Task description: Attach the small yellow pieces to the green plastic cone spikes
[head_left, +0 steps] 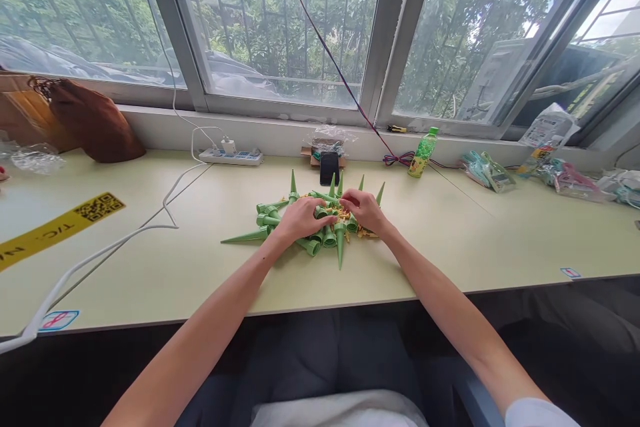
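A pile of green plastic cone spikes with ribbed collars lies in front of me on the table. Small yellow plastic pieces are scattered among them and at the pile's right side. My left hand is over the pile's left part, its thumb and fingers closed around a green spike. At the right of the pile, my right hand has its fingertips pinched together above the yellow pieces. Whatever is in that pinch is too small to make out. Some spikes stand tip up behind my hands; others lie flat.
Behind the pile are a black phone and a small cardboard box. A green bottle stands to the right, near bagged items. A power strip, white cable and brown bag are at the left.
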Motion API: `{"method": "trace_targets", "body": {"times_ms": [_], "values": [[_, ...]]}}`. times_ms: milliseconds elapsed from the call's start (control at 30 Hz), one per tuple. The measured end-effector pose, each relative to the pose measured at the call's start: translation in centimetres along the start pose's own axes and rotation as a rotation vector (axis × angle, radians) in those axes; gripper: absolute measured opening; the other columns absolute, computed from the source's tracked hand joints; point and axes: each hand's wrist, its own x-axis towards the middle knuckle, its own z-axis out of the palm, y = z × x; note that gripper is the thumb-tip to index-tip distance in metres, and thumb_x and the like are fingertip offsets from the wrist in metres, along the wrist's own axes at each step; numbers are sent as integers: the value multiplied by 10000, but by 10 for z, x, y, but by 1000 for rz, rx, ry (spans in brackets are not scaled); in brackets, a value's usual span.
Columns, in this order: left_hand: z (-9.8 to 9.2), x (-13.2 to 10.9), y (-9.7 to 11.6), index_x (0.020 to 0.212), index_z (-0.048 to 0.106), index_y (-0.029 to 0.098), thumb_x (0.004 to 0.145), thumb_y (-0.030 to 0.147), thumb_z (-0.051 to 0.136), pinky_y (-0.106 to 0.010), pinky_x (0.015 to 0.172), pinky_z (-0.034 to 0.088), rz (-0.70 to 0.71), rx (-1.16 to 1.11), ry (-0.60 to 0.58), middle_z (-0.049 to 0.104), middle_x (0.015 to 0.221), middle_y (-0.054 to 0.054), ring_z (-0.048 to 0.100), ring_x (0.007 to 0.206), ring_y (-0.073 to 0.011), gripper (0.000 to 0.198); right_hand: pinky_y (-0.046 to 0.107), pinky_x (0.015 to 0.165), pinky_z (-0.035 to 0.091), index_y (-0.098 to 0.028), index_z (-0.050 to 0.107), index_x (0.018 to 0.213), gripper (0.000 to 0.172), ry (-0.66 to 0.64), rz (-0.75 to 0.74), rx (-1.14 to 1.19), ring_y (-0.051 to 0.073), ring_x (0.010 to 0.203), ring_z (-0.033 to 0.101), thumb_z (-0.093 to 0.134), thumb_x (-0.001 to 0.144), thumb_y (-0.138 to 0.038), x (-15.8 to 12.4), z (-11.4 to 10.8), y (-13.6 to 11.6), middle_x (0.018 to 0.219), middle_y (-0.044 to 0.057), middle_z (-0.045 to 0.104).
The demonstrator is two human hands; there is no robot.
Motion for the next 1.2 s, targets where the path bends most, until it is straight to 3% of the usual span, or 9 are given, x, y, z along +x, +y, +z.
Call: {"method": "trace_targets", "body": {"times_ms": [167,333,567,733,900,1200], "values": [[2,1,-1,1038,693,195,837,590,568,-270,610,381,27,-58,125,594,776,-38,571,706,-179,460,260,643,452,-180,677,861,182,25,-62,9,146,686,586,568,894,-321,1,1,4,787,37,660],[4,3,-2,1005,687,182,879,407,579,-277,668,422,104,-102,224,573,811,-31,544,679,-150,280,293,712,515,-197,721,959,202,27,-104,89,158,765,635,556,907,-300,1,5,9,943,69,668],[6,3,-3,1002,685,177,873,337,584,-289,705,458,128,-121,229,580,864,-44,562,716,-155,229,318,736,550,-201,726,998,217,14,-96,173,158,757,662,567,905,-315,0,11,6,973,75,670],[8,3,-2,977,688,194,875,294,571,-284,689,449,152,-126,226,572,856,-35,566,734,-159,185,323,743,554,-196,673,1046,218,24,-46,232,170,764,671,593,879,-310,-2,15,-3,898,56,696],[8,3,0,918,679,185,886,259,539,-277,671,442,179,-143,237,559,840,-29,552,704,-148,161,313,701,548,-190,651,969,197,15,-29,276,164,707,657,595,872,-353,-3,17,-10,808,32,682],[7,2,2,902,666,179,891,255,528,-274,656,434,175,-143,254,560,842,-29,548,699,-144,158,301,699,524,-191,653,925,200,12,-55,178,165,719,638,566,888,-367,-3,15,-11,811,38,677]]}}
